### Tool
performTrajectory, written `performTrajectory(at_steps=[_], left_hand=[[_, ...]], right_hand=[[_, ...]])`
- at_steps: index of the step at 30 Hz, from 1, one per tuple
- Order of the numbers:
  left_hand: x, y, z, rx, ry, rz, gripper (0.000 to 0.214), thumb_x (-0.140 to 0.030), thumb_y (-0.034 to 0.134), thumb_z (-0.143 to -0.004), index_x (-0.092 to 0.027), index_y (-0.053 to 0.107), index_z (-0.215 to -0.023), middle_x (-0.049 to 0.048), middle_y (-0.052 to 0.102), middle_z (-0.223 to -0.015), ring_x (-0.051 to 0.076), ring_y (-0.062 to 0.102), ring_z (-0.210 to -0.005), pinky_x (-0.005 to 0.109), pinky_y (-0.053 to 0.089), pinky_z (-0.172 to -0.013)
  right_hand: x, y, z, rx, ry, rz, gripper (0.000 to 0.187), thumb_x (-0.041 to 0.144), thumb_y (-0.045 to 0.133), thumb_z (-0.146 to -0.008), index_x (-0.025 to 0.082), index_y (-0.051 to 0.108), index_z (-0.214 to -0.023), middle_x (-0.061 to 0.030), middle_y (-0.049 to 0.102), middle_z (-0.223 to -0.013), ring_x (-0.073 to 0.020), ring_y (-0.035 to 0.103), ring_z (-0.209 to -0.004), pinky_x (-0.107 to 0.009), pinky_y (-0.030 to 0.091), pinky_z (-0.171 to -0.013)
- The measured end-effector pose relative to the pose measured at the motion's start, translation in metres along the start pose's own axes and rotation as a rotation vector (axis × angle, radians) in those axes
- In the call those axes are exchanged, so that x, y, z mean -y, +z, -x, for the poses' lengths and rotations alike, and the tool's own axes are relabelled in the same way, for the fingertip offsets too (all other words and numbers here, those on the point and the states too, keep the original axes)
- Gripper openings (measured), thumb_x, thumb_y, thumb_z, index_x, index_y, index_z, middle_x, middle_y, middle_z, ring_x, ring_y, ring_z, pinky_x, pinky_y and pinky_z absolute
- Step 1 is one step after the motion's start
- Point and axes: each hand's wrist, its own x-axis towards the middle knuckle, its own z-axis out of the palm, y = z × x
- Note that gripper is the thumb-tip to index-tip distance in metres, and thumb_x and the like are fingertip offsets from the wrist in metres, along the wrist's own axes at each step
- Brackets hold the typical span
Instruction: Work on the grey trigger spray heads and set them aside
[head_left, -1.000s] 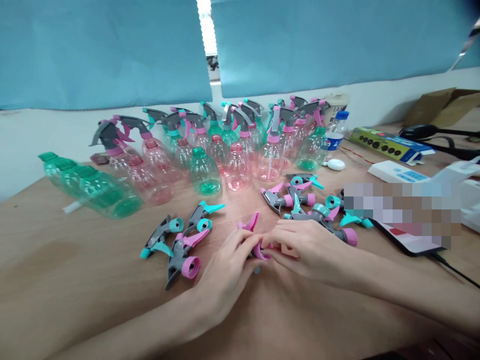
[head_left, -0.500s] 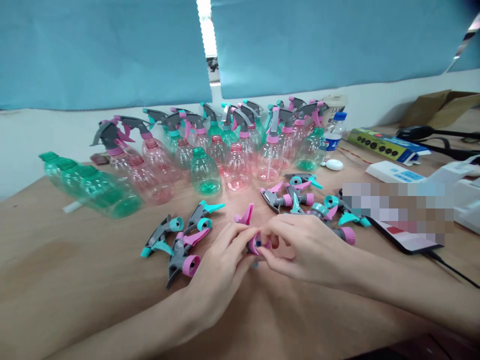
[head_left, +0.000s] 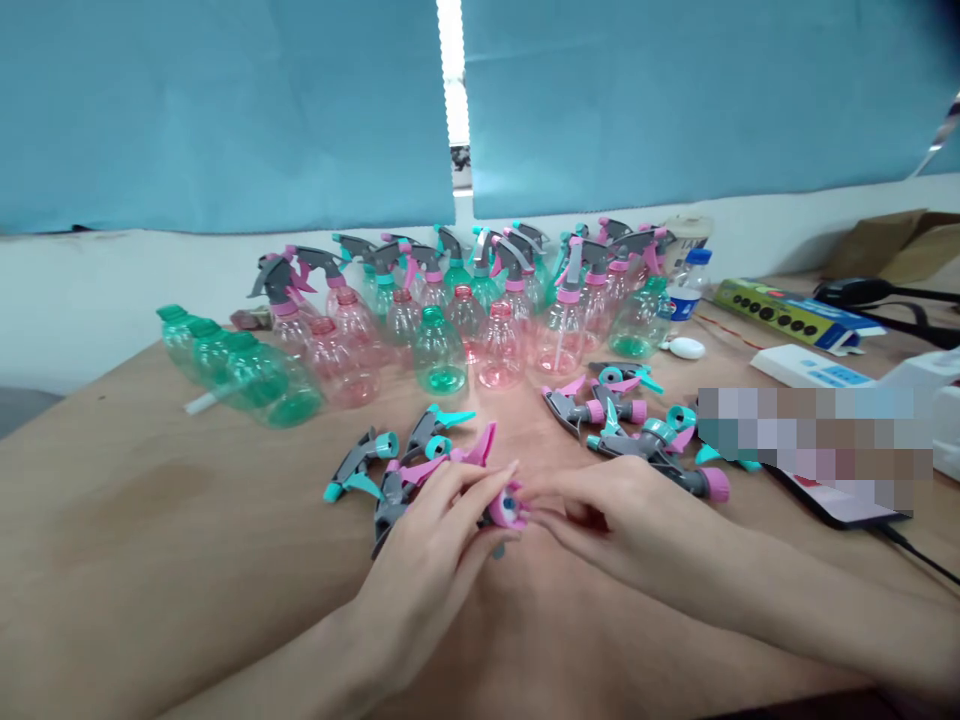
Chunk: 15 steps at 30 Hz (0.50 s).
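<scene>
A trigger spray head (head_left: 508, 507) with a pink collar is in my left hand (head_left: 431, 545), whose fingers wrap round its body. The collar's opening faces right, and a small dark hole shows inside. My right hand (head_left: 634, 510) pinches at the collar's rim with thumb and fingertips. A pink trigger (head_left: 484, 447) sticks up beyond my left fingers; much of the grey body is hidden. Loose spray heads in grey with teal (head_left: 358, 468) or pink (head_left: 386, 505) parts lie left of my hands. More loose spray heads (head_left: 660, 435) lie right of them.
Behind stand several pink bottles (head_left: 501, 350) and green bottles (head_left: 439, 355), many with spray heads on. Green bottles (head_left: 259, 370) lean at the left. A phone (head_left: 847, 505), a capped drink bottle (head_left: 686, 290), a long box (head_left: 795, 315) and a white power strip (head_left: 810, 368) occupy the right.
The view has shifted, so the bottles appear farther right. My right fingers have loosened from a curled grip over the collar to a straighter pinch at its edge. The left hand keeps its hold.
</scene>
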Motion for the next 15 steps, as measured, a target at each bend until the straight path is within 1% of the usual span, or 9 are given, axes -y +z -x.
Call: performTrajectory(at_steps=[2,4,7,9,10,12,13,15], left_hand=[[0.006,-0.011,0.006,0.029,-0.016,-0.079,0.032,-0.019,0.047,-0.092,-0.024,0.051,-0.123,0.0041,0.062,-0.107,0.02,0.057,-0.1,0.033,0.049,-0.086],[0.013,-0.024,0.01,0.036,-0.068,-0.162,0.032,-0.021,0.052,-0.089,-0.026,0.054,-0.12,0.0029,0.064,-0.106,0.022,0.057,-0.1,0.036,0.049,-0.087],[0.027,-0.047,0.013,-0.021,-0.188,-0.26,0.021,-0.023,0.056,-0.085,-0.025,0.061,-0.106,0.0018,0.065,-0.097,0.023,0.058,-0.095,0.034,0.05,-0.08],[0.037,-0.06,0.015,-0.046,-0.233,-0.32,0.019,-0.027,0.054,-0.088,-0.025,0.061,-0.105,0.0012,0.064,-0.093,0.022,0.057,-0.09,0.032,0.049,-0.073],[0.043,-0.066,0.016,-0.034,-0.234,-0.343,0.021,-0.028,0.052,-0.089,-0.026,0.061,-0.108,0.001,0.064,-0.094,0.022,0.056,-0.089,0.032,0.049,-0.071],[0.054,-0.075,0.021,-0.005,-0.21,-0.361,0.025,-0.03,0.05,-0.091,-0.028,0.058,-0.114,0.0005,0.064,-0.097,0.022,0.055,-0.089,0.032,0.048,-0.07],[0.059,-0.078,0.025,0.001,-0.193,-0.36,0.026,-0.031,0.05,-0.091,-0.029,0.058,-0.115,0.0002,0.065,-0.098,0.022,0.055,-0.088,0.032,0.048,-0.071],[0.065,-0.081,0.038,-0.025,-0.201,-0.351,0.024,-0.032,0.052,-0.09,-0.031,0.06,-0.113,-0.0008,0.066,-0.098,0.021,0.056,-0.087,0.033,0.048,-0.075]], right_hand=[[0.001,0.0,0.002,0.111,-0.054,0.018,0.018,0.019,0.051,-0.088,0.021,0.065,-0.076,0.0041,0.063,-0.063,-0.0096,0.054,-0.054,-0.022,0.031,-0.05],[0.002,0.002,0.004,0.183,-0.071,0.04,0.019,0.022,0.051,-0.089,0.021,0.067,-0.078,0.0024,0.065,-0.066,-0.0115,0.058,-0.057,-0.023,0.035,-0.053],[0.001,0.006,0.009,0.199,-0.062,0.049,0.022,0.025,0.05,-0.09,0.02,0.068,-0.079,-0.0002,0.067,-0.068,-0.0136,0.062,-0.061,-0.023,0.04,-0.055],[-0.003,0.006,0.012,0.209,-0.039,0.033,0.02,0.025,0.05,-0.09,0.021,0.069,-0.087,-0.0013,0.07,-0.074,-0.0147,0.064,-0.065,-0.023,0.043,-0.058],[-0.006,0.006,0.013,0.217,-0.02,0.023,0.02,0.025,0.049,-0.09,0.022,0.069,-0.092,-0.0015,0.071,-0.077,-0.015,0.065,-0.067,-0.023,0.045,-0.059],[-0.014,0.002,0.016,0.227,0.028,0.004,0.022,0.024,0.049,-0.09,0.024,0.069,-0.098,-0.0016,0.073,-0.084,-0.0152,0.067,-0.071,-0.024,0.047,-0.061],[-0.018,0.0,0.018,0.23,0.058,-0.002,0.023,0.024,0.049,-0.089,0.024,0.069,-0.1,-0.0014,0.073,-0.087,-0.0151,0.067,-0.072,-0.024,0.048,-0.061],[-0.026,-0.006,0.022,0.23,0.128,-0.002,0.024,0.024,0.048,-0.089,0.025,0.069,-0.1,-0.001,0.073,-0.093,-0.0156,0.068,-0.076,-0.024,0.05,-0.063]])
